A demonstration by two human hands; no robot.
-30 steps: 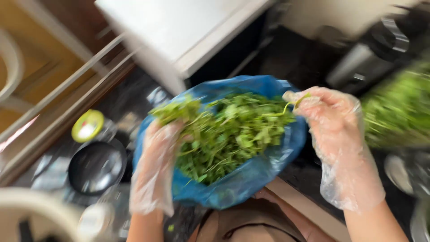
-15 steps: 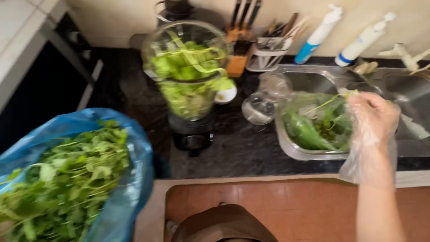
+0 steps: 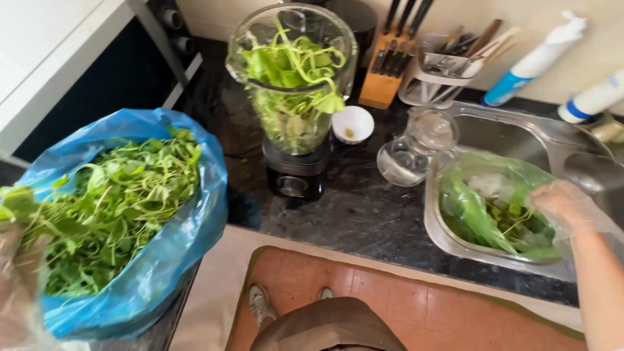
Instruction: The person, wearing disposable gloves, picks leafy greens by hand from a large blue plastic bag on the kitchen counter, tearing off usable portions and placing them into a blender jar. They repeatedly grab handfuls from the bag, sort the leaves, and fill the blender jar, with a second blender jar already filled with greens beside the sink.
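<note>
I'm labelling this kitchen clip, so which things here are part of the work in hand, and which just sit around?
In use: right hand, clear bag of greens, sink, blue bag of greens, left hand.
Lying about: blender, knife block, small white bowl, spray bottles.

**Materials and finishes, kitchen counter**

Right hand [image 3: 564,207], at four o'clock: thin clear plastic glove, crinkled, slightly cloudy. Left hand [image 3: 19,273], at eight o'clock: same filmy plastic glove, blurred. Blue bag [image 3: 175,260], at nine o'clock: glossy thin plastic, creased, holding matt leafy greens [image 3: 110,208]. Metal basin [image 3: 455,244], at three o'clock: brushed steel, dull sheen, lined with clear plastic film. Blender jar [image 3: 292,78], at twelve o'clock: clear, shiny, smooth. Countertop [image 3: 364,208]: dark polished stone, speckled, reflective. Knife block [image 3: 383,84], at one o'clock: pale wood, matt. Small bowl [image 3: 352,123]: white, glazed, smooth. Spray bottle [image 3: 533,62], at two o'clock: white plastic, satin.
</note>
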